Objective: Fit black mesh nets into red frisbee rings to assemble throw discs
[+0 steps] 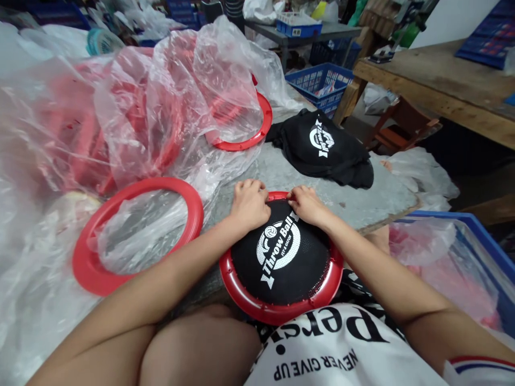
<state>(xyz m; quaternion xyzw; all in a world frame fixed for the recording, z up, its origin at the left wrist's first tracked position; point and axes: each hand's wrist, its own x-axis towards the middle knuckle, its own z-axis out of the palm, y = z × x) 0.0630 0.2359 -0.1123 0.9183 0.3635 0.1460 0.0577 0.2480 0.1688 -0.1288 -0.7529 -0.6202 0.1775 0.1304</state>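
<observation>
Resting against my lap and the table edge is a red plastic ring (237,292) with a black mesh fabric (245,252) across it, printed "Throw Ball" in white. My left hand (250,203) is closed over the far left rim, its fingers curled on the fabric edge. At the far right rim, my right hand (308,205) pinches the fabric edge against the ring. Between the two hands a short piece of bare red rim shows. The fingertips are partly hidden.
A loose red ring (189,201) lies to the left. Behind it, clear plastic bags (137,102) hold several red rings. A pile of black printed fabric (333,155) sits on the grey table (354,206). A blue crate (478,228) with plastic bags stands at the right.
</observation>
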